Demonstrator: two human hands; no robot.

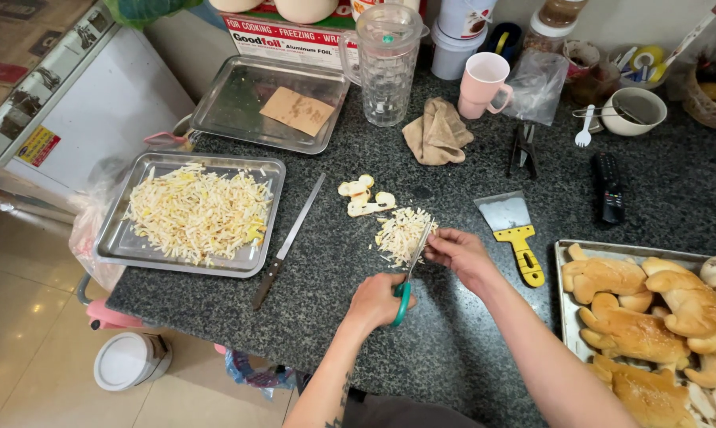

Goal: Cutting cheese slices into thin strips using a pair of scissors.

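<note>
My left hand (376, 301) grips green-handled scissors (406, 287) whose blades point up toward a small heap of thin bread strips (402, 234) on the dark granite counter (453, 341). My right hand (457, 252) pinches a piece at the blade tips, beside the heap. Three uncut pale bread slices (364, 196) lie just beyond the heap. A metal tray (112, 238) at the left holds a wide layer of cut strips (197, 212).
A long knife (288, 242) lies between tray and heap. A yellow-handled scraper (514, 234) sits to the right, next to a tray of golden bread loaves (643, 317). Behind: an empty tray (239, 103), a clear jug (386, 67), a cloth (437, 131), a pink mug (482, 83), a remote (609, 186).
</note>
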